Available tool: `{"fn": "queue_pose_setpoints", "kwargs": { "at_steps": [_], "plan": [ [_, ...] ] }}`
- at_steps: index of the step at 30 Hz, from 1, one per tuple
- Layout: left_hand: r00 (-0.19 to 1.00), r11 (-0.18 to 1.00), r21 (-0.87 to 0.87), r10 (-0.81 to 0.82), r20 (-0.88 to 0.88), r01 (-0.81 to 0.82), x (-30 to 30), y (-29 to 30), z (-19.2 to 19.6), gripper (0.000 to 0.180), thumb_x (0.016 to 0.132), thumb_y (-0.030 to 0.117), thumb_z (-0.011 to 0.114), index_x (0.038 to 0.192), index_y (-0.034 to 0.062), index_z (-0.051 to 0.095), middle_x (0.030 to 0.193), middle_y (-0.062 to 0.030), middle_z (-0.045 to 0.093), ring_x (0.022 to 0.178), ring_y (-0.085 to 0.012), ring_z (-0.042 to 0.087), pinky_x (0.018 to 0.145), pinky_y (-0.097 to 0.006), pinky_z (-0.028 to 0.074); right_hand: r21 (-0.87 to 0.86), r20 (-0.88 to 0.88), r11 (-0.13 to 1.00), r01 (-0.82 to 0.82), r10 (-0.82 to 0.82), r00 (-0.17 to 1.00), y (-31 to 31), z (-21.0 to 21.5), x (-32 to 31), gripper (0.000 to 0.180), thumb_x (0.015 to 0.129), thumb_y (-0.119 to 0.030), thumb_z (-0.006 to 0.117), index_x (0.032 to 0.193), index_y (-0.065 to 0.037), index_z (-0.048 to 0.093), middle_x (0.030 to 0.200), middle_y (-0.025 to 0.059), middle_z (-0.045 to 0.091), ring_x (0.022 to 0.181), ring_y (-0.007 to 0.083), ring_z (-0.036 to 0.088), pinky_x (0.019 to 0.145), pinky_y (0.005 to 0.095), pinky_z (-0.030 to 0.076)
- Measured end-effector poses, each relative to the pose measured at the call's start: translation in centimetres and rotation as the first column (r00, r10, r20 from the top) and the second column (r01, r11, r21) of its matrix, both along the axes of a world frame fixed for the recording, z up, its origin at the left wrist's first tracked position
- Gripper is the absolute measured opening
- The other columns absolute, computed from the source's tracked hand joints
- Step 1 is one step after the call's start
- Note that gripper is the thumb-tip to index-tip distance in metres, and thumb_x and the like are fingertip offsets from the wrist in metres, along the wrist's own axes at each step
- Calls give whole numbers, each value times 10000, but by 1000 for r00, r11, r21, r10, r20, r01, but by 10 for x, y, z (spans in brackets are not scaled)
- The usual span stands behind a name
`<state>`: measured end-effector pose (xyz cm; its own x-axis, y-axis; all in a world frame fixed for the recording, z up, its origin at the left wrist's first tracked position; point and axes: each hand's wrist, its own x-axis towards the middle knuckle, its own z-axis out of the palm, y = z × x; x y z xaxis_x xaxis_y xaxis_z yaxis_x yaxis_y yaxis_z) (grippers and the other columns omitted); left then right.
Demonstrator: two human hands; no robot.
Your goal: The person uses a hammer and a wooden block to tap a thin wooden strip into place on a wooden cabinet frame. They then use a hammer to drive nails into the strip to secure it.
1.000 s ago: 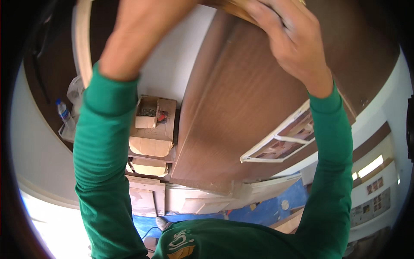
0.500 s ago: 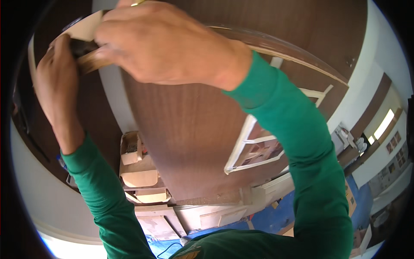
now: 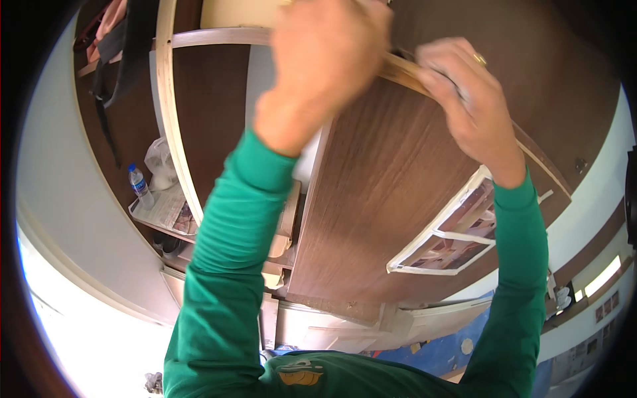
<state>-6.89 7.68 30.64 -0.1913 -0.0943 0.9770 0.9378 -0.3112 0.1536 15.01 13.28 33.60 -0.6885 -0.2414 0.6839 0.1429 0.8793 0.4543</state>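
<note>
My left hand (image 3: 325,66) is raised at the top of the view, blurred, its back toward me. It looks closed like a fist; whatever it may hold is hidden. To its right, my right hand (image 3: 468,99), with a ring on one finger, has its fingers curled over a pale wooden strip (image 3: 406,73). That strip runs along the top edge of a tall brown wood-grain panel (image 3: 352,212). A small dark gap shows beside the right fingertips.
An open cabinet's pale upright edge (image 3: 170,113) stands at left. Inside are a water bottle (image 3: 139,184), a plastic bag (image 3: 161,162) and hanging dark straps (image 3: 119,66). White-framed pictures (image 3: 443,252) are on the panel. Blue sheeting (image 3: 458,341) covers the floor below.
Both hands have moved right, from the cabinet's upper left to the panel's top edge. The view has shifted, showing more of the open cabinet.
</note>
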Motion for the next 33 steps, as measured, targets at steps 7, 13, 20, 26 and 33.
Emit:
{"fn": "queue_pose_setpoints", "kwargs": {
  "at_steps": [7,13,20,26,33],
  "plan": [
    [838,876,-22,453,-305,-481,-146,-18,-10,290,1054,184,583,838,4,657,893,-182,739,846,-356,751,705,-464,569,111,-24,959,-262,266,964,5,1,-110,179,977,-200,736,1015,-28,700,1012,190,770,975,385,745,863,465,584],
    [930,929,-93,349,-114,-360,-69,-6,-20,166,1017,176,638,1031,27,708,895,-175,746,819,-359,728,729,-462,584,264,7,904,-335,345,938,35,-2,-47,163,954,-218,730,1006,-65,746,989,120,746,956,348,743,830,495,593],
    [994,994,105,36,-102,-25,16,24,-12,342,1020,125,681,756,-89,642,776,-250,628,754,-434,638,727,-534,515,114,29,993,-41,38,999,16,-3,28,135,1007,-66,757,1096,15,697,1060,171,712,1015,337,682,928,425,536],
    [980,975,-118,195,45,-188,-80,-11,-11,383,1097,273,520,983,-31,723,919,-254,725,820,-379,702,756,-437,551,117,-86,949,-293,304,949,18,-9,-75,211,995,-234,741,987,-26,715,975,162,744,971,346,737,865,455,580],
    [983,990,-137,67,170,-44,-3,4,-5,441,1061,319,547,992,-68,747,939,-274,757,847,-361,746,818,-460,560,401,-37,893,-204,238,970,31,-3,2,155,976,-214,733,932,-68,757,927,99,758,1018,313,738,902,462,597]
  ]
}}
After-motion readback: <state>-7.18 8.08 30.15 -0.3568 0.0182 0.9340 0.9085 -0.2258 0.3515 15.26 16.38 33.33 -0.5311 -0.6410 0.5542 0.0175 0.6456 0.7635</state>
